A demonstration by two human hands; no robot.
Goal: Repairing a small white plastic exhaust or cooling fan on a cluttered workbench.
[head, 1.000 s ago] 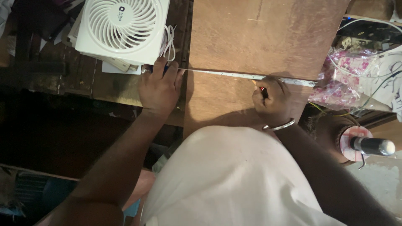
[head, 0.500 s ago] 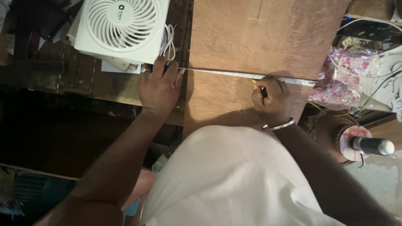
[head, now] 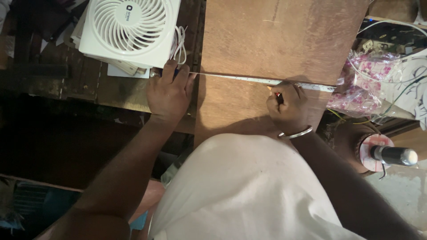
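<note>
A brown wooden board fills the middle of the view from twelve o'clock down to the centre, with a long metal ruler lying across it from nine o'clock toward three o'clock, slightly tilted so its three o'clock end sits lower. The left hand lies flat, fingers spread and pressed down, on the nine o'clock end of the ruler right at the board's edge; it pinches nothing, it only pins the ruler in place. The right hand rests on the board just at six o'clock of the ruler, toward its three o'clock end, fingers curled tight around a pencil with a reddish body whose tip meets the ruler's edge. A metal bangle circles the right wrist. At ten o'clock of the left hand a white square fan sits on a dark workbench, its white cord looped just beside the fingertips. At three o'clock of the board lies a crumpled clear bag with pink print, near a tangle of white wires. At four o'clock a silver cylindrical tool lies on a round pinkish stand. The person's white shirt fills six o'clock.
</note>
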